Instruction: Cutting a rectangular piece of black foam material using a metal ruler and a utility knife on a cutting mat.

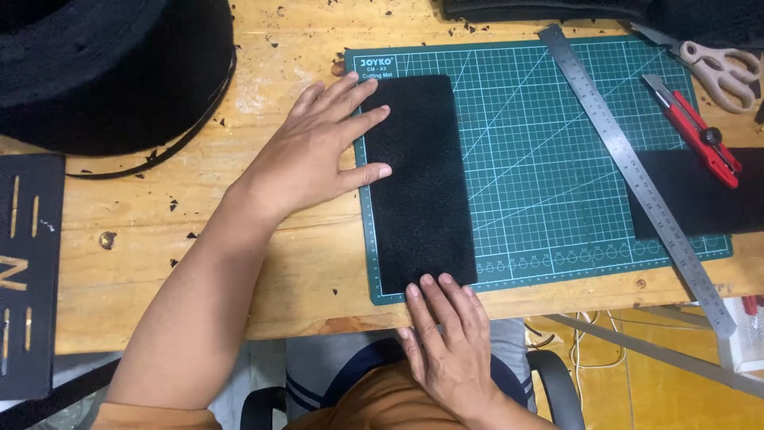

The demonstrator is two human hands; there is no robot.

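Note:
A black rectangular felt piece (420, 183) lies upright on the left part of a green cutting mat (541, 159). My left hand (318, 147) rests flat with spread fingers, its fingertips pressing the felt's upper left edge. My right hand (446, 342) comes from below, fingers together, with its fingertips on the felt's bottom edge. Neither hand grips anything.
A long steel ruler (637, 175) lies diagonally across the mat's right side. A red utility knife (692, 131), scissors (720, 72) and another black felt piece (700, 195) are at the right. A big black felt roll (103, 72) sits top left on the wooden table (199, 263).

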